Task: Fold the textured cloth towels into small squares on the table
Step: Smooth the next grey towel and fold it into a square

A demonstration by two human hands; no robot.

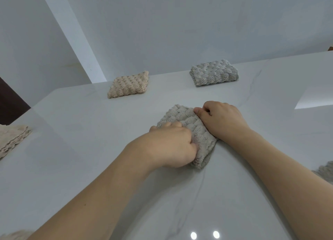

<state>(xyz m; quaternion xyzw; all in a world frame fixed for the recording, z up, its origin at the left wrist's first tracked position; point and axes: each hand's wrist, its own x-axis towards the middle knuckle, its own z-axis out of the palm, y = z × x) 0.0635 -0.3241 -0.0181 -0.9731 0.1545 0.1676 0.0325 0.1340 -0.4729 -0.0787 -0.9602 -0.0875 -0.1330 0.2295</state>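
White marble-look glossy tabletop (90,149) takes up most of the view and serves as the flat folding surface. Left edge: stack of unfolded beige textured cloths (12,140), likely the supply pile, parked out of the working area. Bit of grey-beige cloth (326,169) at the right edge, cut off, can't tell its fold state. Far side of the table: grey bubble-textured towel folded into a thick square (214,72) and, well apart to its left, beige bubble-textured towel folded into a square (128,85); both look finished and set back to keep the centre free.

Centre: pale grey-beige textured towel (191,124), already a small folded bundle lying on the table between both hands. Left hand (171,146) has fingers curled, gripping the towel's near-left edge, knuckles up. Right hand (221,121) has fingers curled, thumb pinching the far-right edge, pinning the layers so they don't spring open. Judged: last fold or squaring-up of the third towel; fluffy pile may bulge unless pressed.
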